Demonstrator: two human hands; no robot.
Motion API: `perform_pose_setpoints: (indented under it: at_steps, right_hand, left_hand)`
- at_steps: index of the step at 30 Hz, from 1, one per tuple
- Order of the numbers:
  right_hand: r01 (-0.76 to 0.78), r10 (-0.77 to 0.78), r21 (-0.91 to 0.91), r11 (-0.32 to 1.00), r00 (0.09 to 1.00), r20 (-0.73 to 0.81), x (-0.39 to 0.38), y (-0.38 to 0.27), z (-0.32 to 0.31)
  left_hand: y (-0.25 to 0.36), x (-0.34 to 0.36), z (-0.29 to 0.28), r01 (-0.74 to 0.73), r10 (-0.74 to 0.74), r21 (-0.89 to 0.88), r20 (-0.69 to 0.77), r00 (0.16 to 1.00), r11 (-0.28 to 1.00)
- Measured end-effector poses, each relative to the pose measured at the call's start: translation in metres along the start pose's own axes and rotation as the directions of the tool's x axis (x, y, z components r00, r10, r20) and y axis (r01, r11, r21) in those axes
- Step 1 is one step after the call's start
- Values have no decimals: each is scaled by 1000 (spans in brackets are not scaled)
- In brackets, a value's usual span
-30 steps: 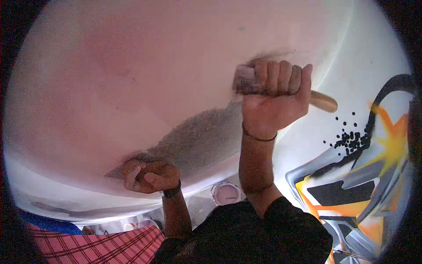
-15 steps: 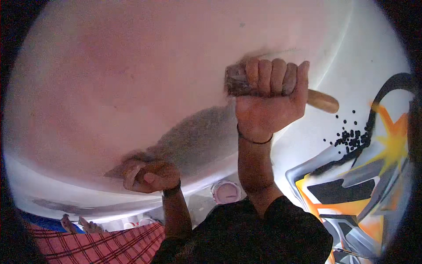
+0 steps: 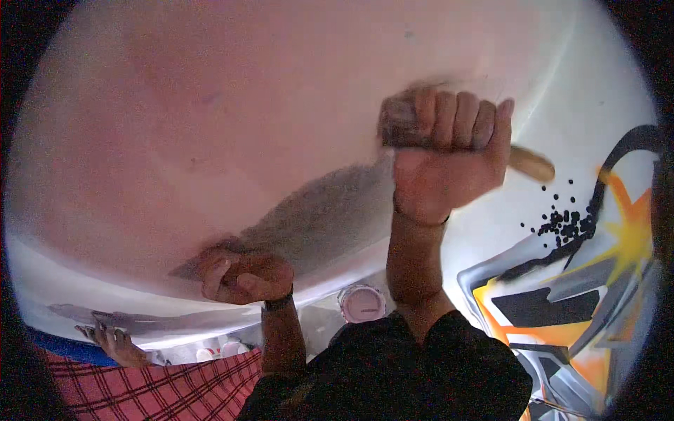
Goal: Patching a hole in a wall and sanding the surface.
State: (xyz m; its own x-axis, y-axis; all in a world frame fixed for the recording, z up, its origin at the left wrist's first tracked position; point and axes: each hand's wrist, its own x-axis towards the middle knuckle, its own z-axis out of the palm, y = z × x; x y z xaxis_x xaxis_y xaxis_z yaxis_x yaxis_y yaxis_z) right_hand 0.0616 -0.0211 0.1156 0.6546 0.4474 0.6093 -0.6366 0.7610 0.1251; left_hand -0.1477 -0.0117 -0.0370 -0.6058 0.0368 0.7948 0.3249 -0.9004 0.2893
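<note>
My right hand (image 3: 449, 154) is closed around a tool with a dark, blocky head (image 3: 397, 123) and a pale wooden handle (image 3: 533, 163), against the pale pink curved surface (image 3: 246, 119). My left hand (image 3: 249, 277) is curled lower down at the left, close to that surface's lower part, with dark shadow round it; whatever its fingers hold, if anything, is hidden. A long grey shadow runs across the surface between my two hands.
Graffiti (image 3: 576, 309) in black, orange and yellow covers the white wall at right. A pail (image 3: 361, 302) with pink contents sits below. At lower left are red checked cloth (image 3: 133, 389) and another person's hand (image 3: 112, 340).
My right hand and its tool shifted left, then back right and slightly up. My left hand moved slightly up and right. The other person's hand has appeared at lower left.
</note>
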Motion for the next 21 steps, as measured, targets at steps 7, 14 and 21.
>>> perform_pose_setpoints:
  at_steps: [7,14,21]
  right_hand:
    - [-35,34,45,998,999,32,-3,2,2]
    - [-52,49,58,997,998,48,-1,-2,1]
    - [-93,93,1,996,995,-38,-17,19,12]
  left_hand:
    - [-1,1,-2,18,-18,126,-2,1000,992]
    - [-6,10,6,-269,253,258,95,963,928]
    - [-9,-4,-3,-8,8,34,-5,1000,999]
